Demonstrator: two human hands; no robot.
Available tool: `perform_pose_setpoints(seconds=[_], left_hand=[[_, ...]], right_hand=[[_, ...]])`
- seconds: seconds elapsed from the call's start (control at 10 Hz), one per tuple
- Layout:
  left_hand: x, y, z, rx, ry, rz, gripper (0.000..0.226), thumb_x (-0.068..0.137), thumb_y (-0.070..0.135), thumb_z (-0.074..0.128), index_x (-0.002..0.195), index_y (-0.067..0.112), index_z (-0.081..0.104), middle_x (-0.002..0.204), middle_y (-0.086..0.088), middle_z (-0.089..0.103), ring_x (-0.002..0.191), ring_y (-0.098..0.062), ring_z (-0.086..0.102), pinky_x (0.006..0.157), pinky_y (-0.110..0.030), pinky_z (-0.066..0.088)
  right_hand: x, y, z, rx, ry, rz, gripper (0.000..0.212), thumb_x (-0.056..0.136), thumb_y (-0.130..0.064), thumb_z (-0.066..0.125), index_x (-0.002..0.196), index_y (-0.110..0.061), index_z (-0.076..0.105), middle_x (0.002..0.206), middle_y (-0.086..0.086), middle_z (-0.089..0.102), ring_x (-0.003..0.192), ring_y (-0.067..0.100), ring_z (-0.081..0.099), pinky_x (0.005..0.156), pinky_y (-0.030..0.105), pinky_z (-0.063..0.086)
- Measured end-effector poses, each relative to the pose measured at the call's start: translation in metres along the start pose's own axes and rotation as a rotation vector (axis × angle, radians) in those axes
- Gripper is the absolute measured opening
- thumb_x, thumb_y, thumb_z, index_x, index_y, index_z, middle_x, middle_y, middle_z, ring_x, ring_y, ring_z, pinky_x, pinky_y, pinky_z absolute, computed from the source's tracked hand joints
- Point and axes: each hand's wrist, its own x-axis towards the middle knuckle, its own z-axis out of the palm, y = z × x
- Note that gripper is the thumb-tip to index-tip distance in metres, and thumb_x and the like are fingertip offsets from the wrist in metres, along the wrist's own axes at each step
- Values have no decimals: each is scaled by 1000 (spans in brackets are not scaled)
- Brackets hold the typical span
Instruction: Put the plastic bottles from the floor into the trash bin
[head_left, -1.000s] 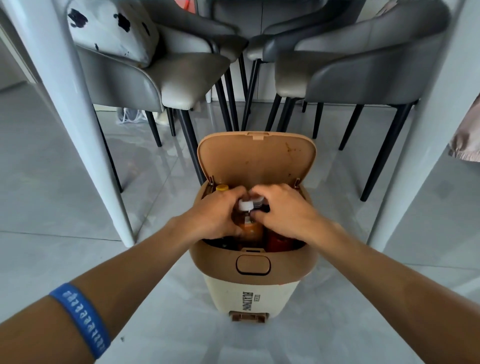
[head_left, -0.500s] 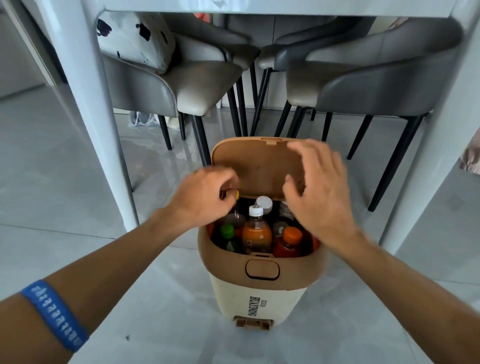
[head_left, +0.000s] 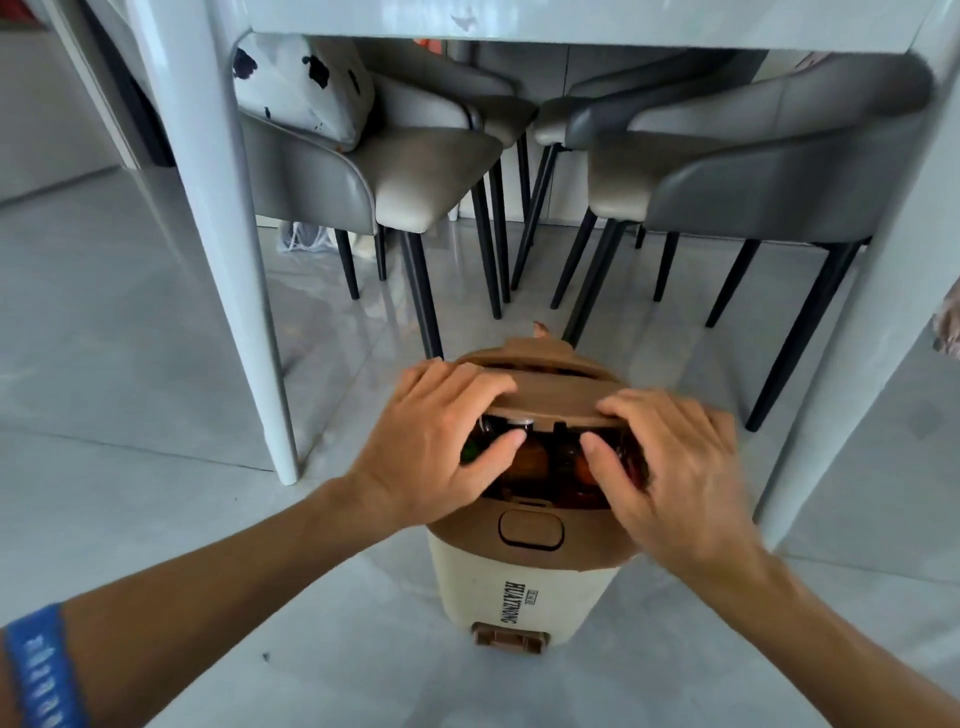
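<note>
Both hands on the tan lid (head_left: 550, 397) of the trash bin (head_left: 524, 582), left hand (head_left: 441, 441) and right hand (head_left: 670, 467) spread flat, fingers on top, thumbs under the edge. Lid half down. Plastic bottles (head_left: 530, 460) packed inside, visible through the gap. Bin on the floor beside the desk leg (head_left: 228, 249).

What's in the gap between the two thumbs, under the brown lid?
The head view shows bottles packed in the trash bin between the left hand and the right hand. The lid is partly down over them.
</note>
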Motion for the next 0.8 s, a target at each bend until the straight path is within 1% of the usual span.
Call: perform_pose_setpoints(seconds=[0.1, 0.2, 0.3, 0.4, 0.5, 0.7, 0.8], left_hand=[[-30, 1, 7, -7, -67, 3, 36, 92, 42, 52, 110, 15, 66, 108, 1, 66, 98, -22, 57, 94, -39, 41], [-43, 0, 12, -25, -131, -6, 36, 94, 40, 48, 105, 14, 68, 108, 0, 67, 97, -24, 59, 91, -42, 43], [-47, 1, 15, -30, -155, 2, 34, 95, 38, 47, 101, 13, 70, 106, -1, 67, 95, -23, 58, 88, -41, 44], [-51, 1, 18, -38, -150, -1, 33, 95, 36, 47, 99, 13, 70, 107, 0, 67, 94, -23, 57, 88, -38, 42], [-54, 1, 22, -36, -117, 8, 32, 94, 35, 48, 97, 13, 70, 109, -1, 67, 93, -24, 57, 88, -38, 41], [-50, 3, 23, -25, -111, 50, 30, 92, 31, 52, 81, 10, 70, 107, -6, 70, 94, -28, 59, 91, -42, 43], [-50, 6, 18, -41, -138, 0, 34, 93, 37, 49, 92, 10, 71, 114, -5, 69, 99, -28, 60, 94, -42, 42]], right_hand=[[-25, -1, 8, 0, -38, -90, 33, 91, -43, 54, 98, -16, 70, 105, -2, 72, 94, 23, 65, 86, 40, 41], [-36, -1, 15, -15, -89, -163, 33, 91, -42, 57, 96, -14, 73, 105, 0, 72, 95, 25, 66, 86, 41, 43], [-42, -1, 19, -30, -109, -203, 32, 91, -41, 58, 97, -14, 74, 106, 1, 72, 96, 26, 67, 86, 42, 44], [-45, -1, 21, -32, -90, -214, 29, 91, -40, 60, 95, -15, 74, 105, 1, 72, 96, 26, 66, 86, 41, 44], [-47, -2, 24, -36, -77, -208, 30, 91, -41, 60, 93, -15, 75, 108, 3, 70, 101, 27, 65, 87, 42, 45], [-45, -5, 22, -17, -127, -197, 35, 92, -45, 57, 89, -15, 75, 108, 4, 69, 107, 28, 64, 89, 43, 45], [-45, -9, 18, 9, -155, -138, 40, 91, -50, 54, 93, -16, 75, 117, 3, 68, 113, 29, 62, 91, 45, 46]])
